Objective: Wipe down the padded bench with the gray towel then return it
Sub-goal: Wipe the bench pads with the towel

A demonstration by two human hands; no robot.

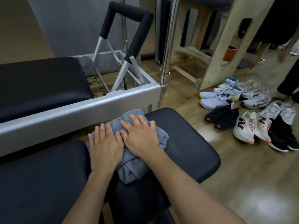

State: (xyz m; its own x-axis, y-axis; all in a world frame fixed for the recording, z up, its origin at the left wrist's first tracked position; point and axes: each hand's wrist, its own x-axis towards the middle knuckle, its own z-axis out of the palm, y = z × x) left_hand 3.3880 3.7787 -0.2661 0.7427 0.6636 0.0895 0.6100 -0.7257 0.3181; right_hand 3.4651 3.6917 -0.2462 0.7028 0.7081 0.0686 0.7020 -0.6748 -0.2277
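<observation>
A crumpled gray terry towel (129, 170) lay on the black padded bench (186, 143), bunched over the seam between its right cushion and the darker left cushion (40, 175). Both hands rested on top of it, side by side and touching at the thumbs. The left hand (105, 146) covered the towel's left part, its fingers (98, 135) straight and slightly spread, flat against the cloth and not curled around it. The right hand (140, 136) pressed on the upper right part in the same way, fingers (134, 120) extended and palm down. Folds of towel showed beyond the fingertips, to the right of the right hand, and below both wrists toward the near edge of the surface.

Just behind the bench ran a silver metal frame rail (80, 110), with a second black padded platform (40, 86) inside it and a foot bar wrapped in black foam (129, 21) rising from the far end. To the right, on the wooden floor (242, 175), several pairs of white, pale blue and black sneakers (242, 110) stood close together. A light wooden apparatus (226, 46) stood farther back, with an orange cylinder (230, 53) seen through its opening. Another person's dark trouser leg and bare foot (288, 92) showed at the right edge beside the shoes.
</observation>
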